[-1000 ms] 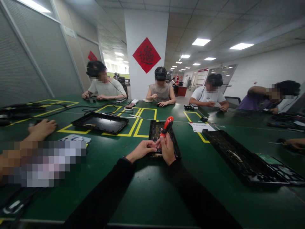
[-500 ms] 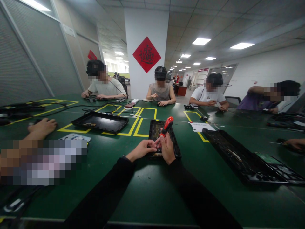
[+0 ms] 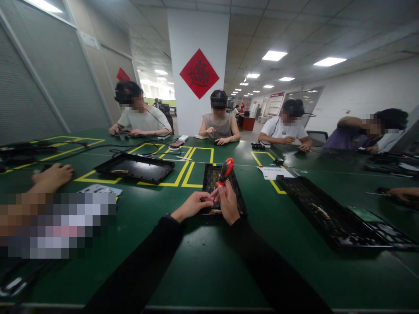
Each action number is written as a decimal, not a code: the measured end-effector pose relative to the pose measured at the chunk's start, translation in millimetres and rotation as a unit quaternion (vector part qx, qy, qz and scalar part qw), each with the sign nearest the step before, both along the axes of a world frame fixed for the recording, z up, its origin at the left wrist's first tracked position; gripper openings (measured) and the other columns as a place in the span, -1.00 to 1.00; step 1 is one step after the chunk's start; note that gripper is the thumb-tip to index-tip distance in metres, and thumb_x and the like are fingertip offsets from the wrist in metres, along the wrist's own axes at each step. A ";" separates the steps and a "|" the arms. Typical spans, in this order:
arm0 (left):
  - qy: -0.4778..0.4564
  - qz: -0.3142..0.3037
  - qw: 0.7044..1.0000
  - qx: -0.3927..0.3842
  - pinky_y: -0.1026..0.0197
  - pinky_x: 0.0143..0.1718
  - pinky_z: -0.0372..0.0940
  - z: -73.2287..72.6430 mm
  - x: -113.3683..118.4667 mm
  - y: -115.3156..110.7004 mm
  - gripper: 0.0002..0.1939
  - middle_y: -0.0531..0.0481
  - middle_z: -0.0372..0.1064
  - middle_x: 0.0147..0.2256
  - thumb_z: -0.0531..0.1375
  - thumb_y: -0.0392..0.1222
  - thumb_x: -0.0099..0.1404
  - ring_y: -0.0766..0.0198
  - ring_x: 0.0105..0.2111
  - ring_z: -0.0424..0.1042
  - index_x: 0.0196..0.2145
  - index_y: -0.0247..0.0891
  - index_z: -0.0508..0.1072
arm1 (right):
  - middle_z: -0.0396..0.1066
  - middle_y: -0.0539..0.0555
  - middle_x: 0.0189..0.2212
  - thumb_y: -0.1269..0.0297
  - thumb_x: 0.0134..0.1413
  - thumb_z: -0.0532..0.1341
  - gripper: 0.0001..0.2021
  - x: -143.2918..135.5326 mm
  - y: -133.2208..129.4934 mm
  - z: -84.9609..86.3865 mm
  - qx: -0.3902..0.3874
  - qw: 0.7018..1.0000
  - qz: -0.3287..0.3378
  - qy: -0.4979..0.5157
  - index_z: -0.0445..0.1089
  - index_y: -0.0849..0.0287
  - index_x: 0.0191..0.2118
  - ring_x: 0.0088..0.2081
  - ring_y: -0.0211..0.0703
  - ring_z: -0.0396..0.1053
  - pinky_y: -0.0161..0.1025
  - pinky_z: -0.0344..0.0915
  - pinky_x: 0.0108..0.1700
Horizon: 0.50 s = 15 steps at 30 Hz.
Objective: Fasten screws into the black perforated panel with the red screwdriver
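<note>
In front of me a black rectangular plastic housing [image 3: 241, 201] lies on the green table, its inside facing up. My right hand [image 3: 229, 205] is closed on a screwdriver [image 3: 225, 171] with a red and black handle, which points up and leans a little to the right. The screwdriver's tip is hidden by my fingers. My left hand [image 3: 194, 205] lies over the housing's left side, thumb and fingers pinched together close to the screwdriver's shaft. Whatever is between those fingertips is too small to make out.
A black tray-like shell [image 3: 135, 168] lies to the left beyond my hands. On the right are a long black housing [image 3: 322, 213] and a white paper sheet [image 3: 275, 172]. A co-worker's hand [image 3: 54, 178] rests at the left; several people sit around the table [image 3: 203, 270].
The screwdriver's handle has tipped more upright and slightly left. Both hands stay at the housing. The whole view has shifted slightly.
</note>
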<state>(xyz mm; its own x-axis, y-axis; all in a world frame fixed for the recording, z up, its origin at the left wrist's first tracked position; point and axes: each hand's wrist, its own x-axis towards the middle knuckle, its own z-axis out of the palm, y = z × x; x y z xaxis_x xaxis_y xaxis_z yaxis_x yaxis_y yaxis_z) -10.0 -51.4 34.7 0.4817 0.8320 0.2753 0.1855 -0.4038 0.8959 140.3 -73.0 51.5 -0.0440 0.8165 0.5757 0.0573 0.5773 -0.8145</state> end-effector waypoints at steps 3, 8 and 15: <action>-0.003 0.011 1.000 -0.004 0.30 -0.34 0.17 -1.0 2.2 -1.4 -0.77 0.04 0.31 -0.50 0.23 -0.12 0.03 0.37 -0.46 0.26 -0.50 -0.38 0.37 | 0.34 -0.05 -0.53 0.20 0.15 0.00 -0.76 0.0 -0.5 0.3 -0.001 1.000 0.002 0.002 0.19 0.18 -0.10 -0.57 -0.36 0.26 -0.40 0.24 -0.47; -0.026 0.031 0.999 -0.011 0.31 -0.37 0.17 -2.2 5.1 -3.2 -0.75 0.06 0.29 -0.52 0.26 -0.12 -0.02 0.39 -0.49 0.25 -0.50 -0.38 0.34 | 0.34 -0.05 -0.52 0.20 0.11 0.05 -0.73 -1.1 -1.0 0.0 -0.013 0.999 0.017 0.031 0.16 0.18 -0.09 -0.59 -0.36 0.26 -0.41 0.24 -0.51; -0.010 -0.009 1.000 -0.019 0.28 -0.28 0.19 1.4 -0.4 -0.5 -0.77 -0.02 0.41 -0.39 0.19 -0.12 0.08 0.33 -0.39 0.32 -0.36 -0.36 0.46 | 0.28 -0.09 -0.57 0.18 0.13 0.02 -0.74 -0.4 1.1 0.1 -0.029 0.997 0.024 0.066 0.15 0.18 -0.09 -0.64 -0.40 0.21 -0.45 0.20 -0.59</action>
<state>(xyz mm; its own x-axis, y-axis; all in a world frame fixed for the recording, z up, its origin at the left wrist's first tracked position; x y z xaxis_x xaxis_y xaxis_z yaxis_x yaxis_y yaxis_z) -10.4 -51.9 36.1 0.4921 0.8327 0.2539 0.1597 -0.3731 0.9140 139.9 -71.8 51.6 -0.0107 0.8478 0.5303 -0.0789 0.5279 -0.8456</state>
